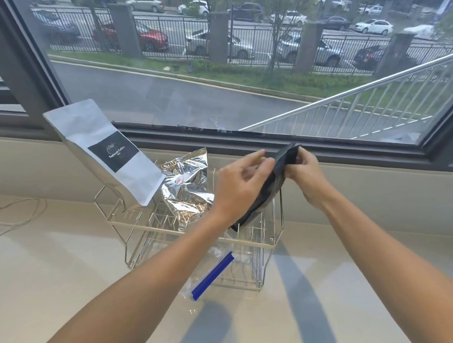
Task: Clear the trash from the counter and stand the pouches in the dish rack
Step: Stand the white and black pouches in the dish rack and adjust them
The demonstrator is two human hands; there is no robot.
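Hands hold one black pouch (pixel 271 187) over the dish rack (pixel 197 226) — right hand (pixel 303 166) pinches its top, left hand (pixel 241 186) grips its side.

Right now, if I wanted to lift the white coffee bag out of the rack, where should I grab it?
Probably pinch the flat top edge of the white coffee bag, reaching from above on the left. It stands tilted in the dish rack with its top free and its bottom down between the wires. The crinkled silver pouch crowds its right side.
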